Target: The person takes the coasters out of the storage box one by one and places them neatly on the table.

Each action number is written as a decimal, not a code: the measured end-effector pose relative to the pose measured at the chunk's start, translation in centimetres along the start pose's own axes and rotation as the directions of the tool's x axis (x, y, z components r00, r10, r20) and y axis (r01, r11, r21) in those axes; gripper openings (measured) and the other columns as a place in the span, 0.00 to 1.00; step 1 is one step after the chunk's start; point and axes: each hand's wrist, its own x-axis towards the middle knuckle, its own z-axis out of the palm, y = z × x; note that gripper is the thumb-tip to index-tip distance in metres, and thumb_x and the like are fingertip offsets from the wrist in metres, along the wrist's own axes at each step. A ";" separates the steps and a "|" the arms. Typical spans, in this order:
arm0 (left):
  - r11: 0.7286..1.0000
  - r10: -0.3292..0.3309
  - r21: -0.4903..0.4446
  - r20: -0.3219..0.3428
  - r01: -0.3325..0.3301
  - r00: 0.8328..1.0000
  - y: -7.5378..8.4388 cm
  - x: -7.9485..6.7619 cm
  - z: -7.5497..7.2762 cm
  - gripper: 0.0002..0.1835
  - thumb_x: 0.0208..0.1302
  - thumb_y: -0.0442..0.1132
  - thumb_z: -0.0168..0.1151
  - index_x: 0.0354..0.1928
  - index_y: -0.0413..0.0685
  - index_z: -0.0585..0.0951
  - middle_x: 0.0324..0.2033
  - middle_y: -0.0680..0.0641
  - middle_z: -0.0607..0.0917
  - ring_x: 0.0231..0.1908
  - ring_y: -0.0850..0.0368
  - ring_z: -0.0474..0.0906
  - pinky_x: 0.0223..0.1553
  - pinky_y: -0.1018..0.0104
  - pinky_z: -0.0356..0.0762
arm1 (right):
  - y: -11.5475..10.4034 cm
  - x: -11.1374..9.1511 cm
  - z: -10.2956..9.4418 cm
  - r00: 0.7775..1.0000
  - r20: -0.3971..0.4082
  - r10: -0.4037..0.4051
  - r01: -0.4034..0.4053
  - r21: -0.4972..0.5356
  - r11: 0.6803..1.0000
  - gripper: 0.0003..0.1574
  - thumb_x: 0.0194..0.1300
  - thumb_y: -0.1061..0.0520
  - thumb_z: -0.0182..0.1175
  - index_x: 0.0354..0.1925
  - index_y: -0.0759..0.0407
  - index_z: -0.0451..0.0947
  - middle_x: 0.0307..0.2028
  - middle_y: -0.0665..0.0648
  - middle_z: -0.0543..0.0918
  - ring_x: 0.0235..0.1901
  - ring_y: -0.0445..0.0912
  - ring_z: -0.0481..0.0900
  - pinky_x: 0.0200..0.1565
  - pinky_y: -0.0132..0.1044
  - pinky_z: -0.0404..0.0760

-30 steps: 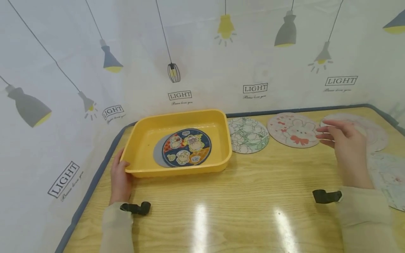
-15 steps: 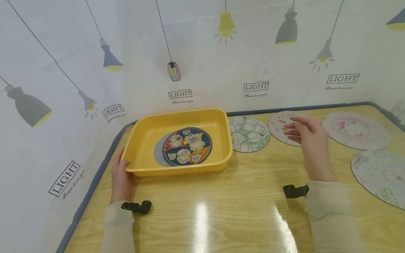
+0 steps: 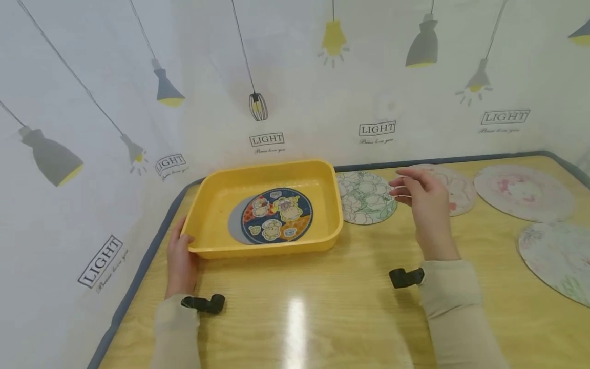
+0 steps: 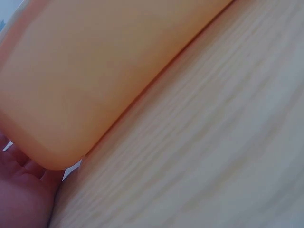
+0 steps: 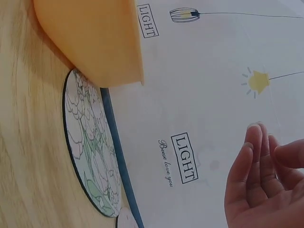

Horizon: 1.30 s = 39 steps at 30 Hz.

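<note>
A shallow yellow tray stands on the table at the back left. My left hand grips its front left corner, thumb over the rim and fingers along the outer wall. Inside the tray lies a round dark blue mat with cartoon figures, overlapping a plain grey disc. My right hand is raised over the table with loosely bent fingers and nothing in them. Its fingertips overlap the edge of a round mat with green-and-white flowers, right of the tray. The right wrist view shows the same hand apart from the mat.
A round rabbit mat is partly behind my right hand. Farther right lie a pink round mat and a pale one cut off by the view's edge. A white lamp-printed sheet rises behind the table.
My right hand has moved left, from beside the pink mat past the rabbit mat towards the flower mat. My left hand stays on the tray.
</note>
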 end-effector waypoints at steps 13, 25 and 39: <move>1.000 -0.006 -0.005 -0.014 0.006 1.000 -0.7 0.0 -0.1 0.32 0.54 0.27 0.35 0.63 0.54 0.64 0.60 0.50 0.64 0.55 0.49 0.62 0.49 0.63 0.64 | 0.3 -0.1 3.3 1.000 0.020 0.004 -0.004 -0.019 1.000 0.17 0.65 0.51 0.48 0.48 0.57 0.74 0.39 0.59 0.79 0.36 0.50 0.77 0.39 0.32 0.75; 1.000 0.010 -0.002 0.000 -0.010 1.000 -0.5 0.1 0.0 0.32 0.54 0.27 0.36 0.63 0.55 0.65 0.60 0.51 0.64 0.55 0.48 0.63 0.50 0.61 0.64 | 0.5 0.1 6.7 0.995 0.100 0.024 -0.027 0.034 0.999 0.18 0.66 0.52 0.48 0.49 0.59 0.73 0.39 0.61 0.78 0.36 0.51 0.77 0.40 0.34 0.76; 1.000 0.029 -0.005 -0.010 -0.029 1.000 -0.6 0.3 -0.4 0.32 0.53 0.27 0.37 0.62 0.53 0.65 0.59 0.51 0.65 0.54 0.48 0.64 0.49 0.63 0.65 | 1.9 -0.1 11.1 0.970 0.232 0.079 -0.075 -0.025 0.997 0.18 0.67 0.55 0.45 0.52 0.61 0.70 0.42 0.60 0.78 0.38 0.50 0.78 0.42 0.36 0.75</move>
